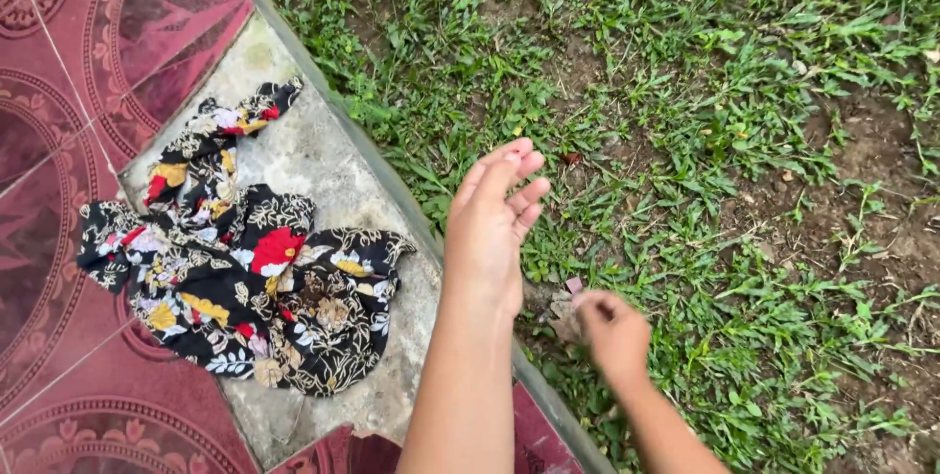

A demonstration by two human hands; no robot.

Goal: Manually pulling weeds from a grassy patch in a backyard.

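my left hand [487, 229] hovers open, grip empty, over the grass [744, 190]. right hand [612, 332] blurred, grip pinched on a small pale scrap [574, 286] near the edge. black floral crumpled cloth [245, 273] lies apart on the grey concrete slab [323, 156]. best to pinch low and steady.

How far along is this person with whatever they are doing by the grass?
Already lying crumpled on the bare concrete strip is a black floral cloth with red and yellow flowers; neither hand touches it. In hand: the right hand, blurred, is down among the green grass, seemingly pinching something small; the left hand hovers open, empty. What remains cannot be told.
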